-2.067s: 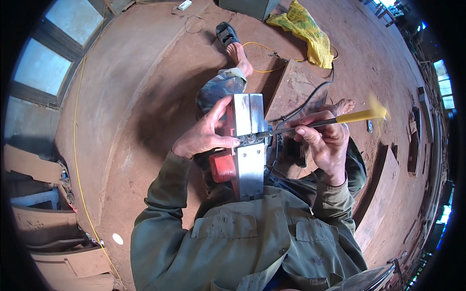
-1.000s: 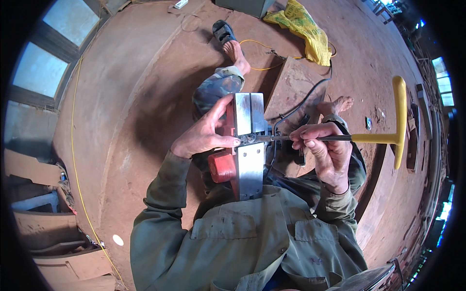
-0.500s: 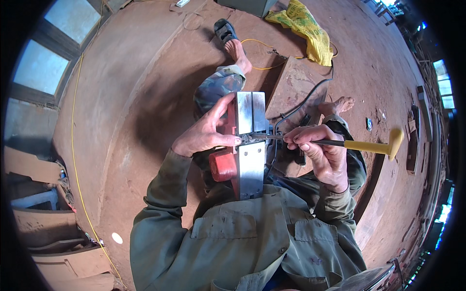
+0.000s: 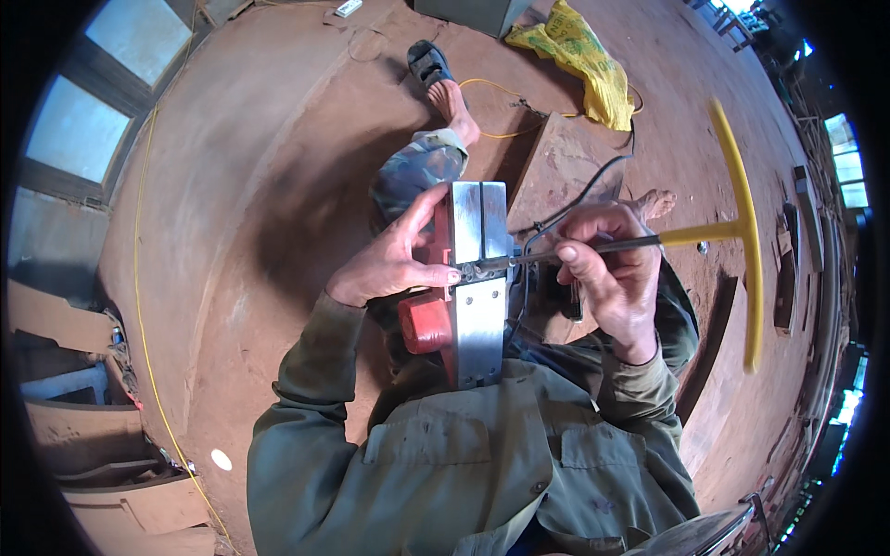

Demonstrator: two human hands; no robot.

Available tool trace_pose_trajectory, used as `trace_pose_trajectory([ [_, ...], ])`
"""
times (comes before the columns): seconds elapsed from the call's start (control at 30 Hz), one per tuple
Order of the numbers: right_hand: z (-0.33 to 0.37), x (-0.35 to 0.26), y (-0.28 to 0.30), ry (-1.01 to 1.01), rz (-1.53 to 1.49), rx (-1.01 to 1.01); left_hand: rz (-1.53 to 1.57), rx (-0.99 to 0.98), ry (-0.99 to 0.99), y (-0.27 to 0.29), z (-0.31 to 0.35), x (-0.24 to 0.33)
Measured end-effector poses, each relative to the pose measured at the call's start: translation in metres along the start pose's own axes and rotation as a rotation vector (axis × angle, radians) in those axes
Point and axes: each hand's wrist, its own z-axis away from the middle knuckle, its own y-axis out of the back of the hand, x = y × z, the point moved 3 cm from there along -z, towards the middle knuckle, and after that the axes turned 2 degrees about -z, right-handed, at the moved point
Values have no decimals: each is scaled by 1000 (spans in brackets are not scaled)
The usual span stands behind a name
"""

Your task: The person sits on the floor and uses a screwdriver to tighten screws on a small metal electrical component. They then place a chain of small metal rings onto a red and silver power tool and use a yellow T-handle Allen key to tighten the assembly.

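An electric hand planer (image 4: 479,324) with a red body rests against my lap, its flat metal sole facing up. My left hand (image 4: 389,255) grips its red side, thumb lying by the cutter slot across the sole. A red knob-like part (image 4: 425,324) sticks out below that hand. My right hand (image 4: 612,269) pinches the dark shaft of a T-handle wrench (image 4: 749,232) with a yellow grip. The wrench lies roughly level, its tip at the right edge of the cutter slot. Whether the tip is seated on a bolt I cannot make out.
A wooden board (image 4: 556,171) lies on the earthy floor beyond the planer, with a black cable (image 4: 593,181) across it. A yellow sack (image 4: 584,65) sits farther off beside a grey box (image 4: 473,14). Wood pieces (image 4: 65,324) are stacked at the left.
The wrench has turned about its shaft, so its yellow crossbar now shows at full length. My right fingers have shifted on the shaft. The left hand stays on the planer.
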Motion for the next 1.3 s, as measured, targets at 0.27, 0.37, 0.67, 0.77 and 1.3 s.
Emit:
trace_pose_trajectory([
  [0.27, 13, -1, 16, -14, -125, -21, -25, 6, 0, 5, 0, -10],
  [0.37, 13, 2, 17, 60, 34, 45, -7, 14, -8, 5, 0, -14],
  [0.67, 13, -4, 10, -12, -348, -35, -30, 3, 13, 4, 1, -9],
  [0.77, 15, -5, 7, 29, -227, -27, -18, -2, -1, 3, 1, -9],
  [1.3, 10, -9, 10, -19, -277, -92, -25, -9, -27, 2, -1, -10],
])
